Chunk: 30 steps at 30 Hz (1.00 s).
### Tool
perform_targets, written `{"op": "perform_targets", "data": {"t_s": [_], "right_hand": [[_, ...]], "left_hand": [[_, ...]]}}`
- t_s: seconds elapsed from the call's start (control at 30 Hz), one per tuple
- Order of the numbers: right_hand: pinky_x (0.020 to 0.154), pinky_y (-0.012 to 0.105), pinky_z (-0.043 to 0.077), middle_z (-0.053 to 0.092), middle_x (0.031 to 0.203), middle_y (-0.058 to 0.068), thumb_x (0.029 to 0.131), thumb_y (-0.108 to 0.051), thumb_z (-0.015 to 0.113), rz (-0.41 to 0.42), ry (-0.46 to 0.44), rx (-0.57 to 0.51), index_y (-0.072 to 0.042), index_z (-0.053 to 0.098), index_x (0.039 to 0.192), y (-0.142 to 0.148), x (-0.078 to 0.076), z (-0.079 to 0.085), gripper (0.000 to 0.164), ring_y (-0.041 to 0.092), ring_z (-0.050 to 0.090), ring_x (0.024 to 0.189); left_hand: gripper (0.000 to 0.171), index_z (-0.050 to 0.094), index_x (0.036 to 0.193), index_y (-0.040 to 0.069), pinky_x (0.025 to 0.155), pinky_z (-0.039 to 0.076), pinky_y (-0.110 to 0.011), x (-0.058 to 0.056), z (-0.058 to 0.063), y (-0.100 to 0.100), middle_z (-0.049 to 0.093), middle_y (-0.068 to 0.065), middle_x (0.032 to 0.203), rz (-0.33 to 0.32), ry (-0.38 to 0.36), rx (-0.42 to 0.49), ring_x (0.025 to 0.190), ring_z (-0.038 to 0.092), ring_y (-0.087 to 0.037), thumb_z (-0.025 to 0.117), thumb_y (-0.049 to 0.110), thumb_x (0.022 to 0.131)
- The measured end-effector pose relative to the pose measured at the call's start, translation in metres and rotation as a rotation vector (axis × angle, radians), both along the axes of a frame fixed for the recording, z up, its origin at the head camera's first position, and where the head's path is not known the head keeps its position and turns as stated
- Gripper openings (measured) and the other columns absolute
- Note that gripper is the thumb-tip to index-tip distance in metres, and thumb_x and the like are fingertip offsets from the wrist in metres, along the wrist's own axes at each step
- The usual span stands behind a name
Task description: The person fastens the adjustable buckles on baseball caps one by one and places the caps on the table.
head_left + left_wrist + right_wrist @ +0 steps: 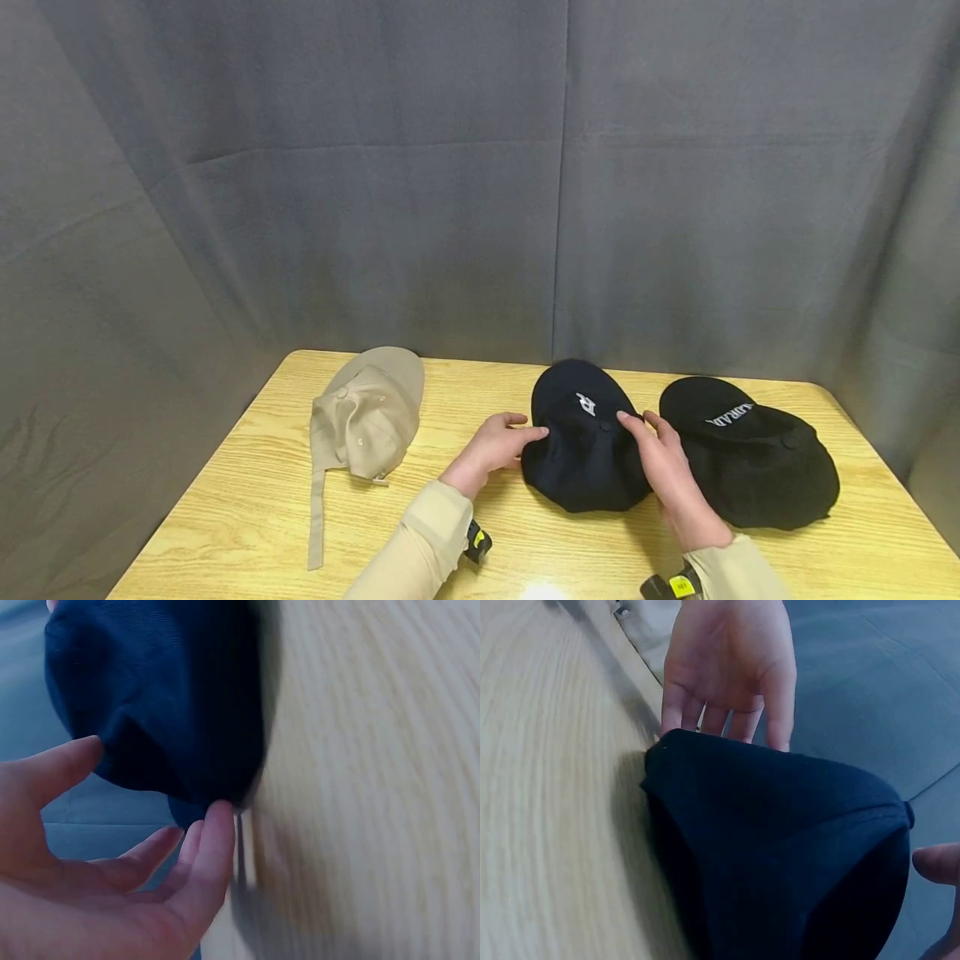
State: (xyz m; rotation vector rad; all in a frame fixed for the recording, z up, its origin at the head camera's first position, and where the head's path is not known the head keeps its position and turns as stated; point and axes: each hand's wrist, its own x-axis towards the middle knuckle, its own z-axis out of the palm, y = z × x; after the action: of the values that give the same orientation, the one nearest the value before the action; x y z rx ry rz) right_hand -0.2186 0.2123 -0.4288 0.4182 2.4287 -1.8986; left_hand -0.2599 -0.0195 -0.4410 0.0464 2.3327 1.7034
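A dark navy cap [581, 458] with a white emblem lies on the table between both hands, its brim toward the curtain. My left hand [501, 443] is at the cap's left side, thumb and fingers spread. In the left wrist view its fingertips [219, 817] are at the cap's lower edge. On the opposite side, my right hand [663, 458] has its thumb by the crown; only a thumb [937, 864] shows at the edge of the right wrist view, slightly apart from the cloth. Its other fingers are largely hidden there.
A black cap [750, 467] with white lettering lies right of the right hand. A beige cap [367, 417] with a loose strap lies at the left. The wooden table [247, 517] meets a grey curtain [420, 233] behind.
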Motion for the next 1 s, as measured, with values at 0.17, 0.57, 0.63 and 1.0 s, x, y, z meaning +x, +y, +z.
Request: {"op": "perform_targets", "data": {"t_s": [0.17,0.57,0.63,1.0], "right_hand": [[0.120,0.057,0.010,0.007,0.165,0.026,0.102,-0.052,0.053,0.004,0.026,0.079,0.000,0.019,0.159,-0.003,-0.004,0.009,0.085,0.044,0.009,0.150],[0.119,0.060,0.012,0.011,0.165,0.023,0.102,-0.049,0.054,0.018,0.141,0.209,-0.005,0.023,0.160,-0.013,-0.015,0.030,0.080,0.043,0.009,0.150],[0.119,0.059,0.013,0.012,0.166,0.022,0.102,-0.048,0.055,0.001,0.154,0.190,-0.006,0.022,0.161,-0.015,-0.016,0.034,0.079,0.042,0.010,0.151],[0.119,0.058,0.016,0.017,0.167,0.013,0.103,-0.043,0.057,-0.023,0.262,0.091,-0.012,0.027,0.161,-0.030,-0.019,0.049,0.072,0.036,0.015,0.150]], "left_hand": [[0.065,0.054,0.139,-0.004,0.081,0.050,-0.039,-0.002,0.007,-0.003,0.063,-0.016,0.118,0.013,0.008,-0.025,0.095,0.062,-0.032,0.072,0.039,0.093],[0.065,0.049,0.146,-0.004,0.105,0.043,-0.052,-0.006,0.028,-0.019,0.054,-0.022,0.141,0.010,0.078,0.032,0.125,0.055,-0.038,0.066,0.037,0.098],[0.064,0.049,0.146,-0.002,0.106,0.042,-0.052,-0.006,0.034,-0.023,0.052,-0.022,0.143,0.014,0.084,0.044,0.126,0.055,-0.039,0.065,0.037,0.099],[0.061,0.048,0.147,-0.002,0.108,0.040,-0.050,-0.006,0.063,-0.046,0.058,-0.019,0.137,0.069,0.204,0.050,0.130,0.052,-0.036,0.063,0.034,0.101]]}}
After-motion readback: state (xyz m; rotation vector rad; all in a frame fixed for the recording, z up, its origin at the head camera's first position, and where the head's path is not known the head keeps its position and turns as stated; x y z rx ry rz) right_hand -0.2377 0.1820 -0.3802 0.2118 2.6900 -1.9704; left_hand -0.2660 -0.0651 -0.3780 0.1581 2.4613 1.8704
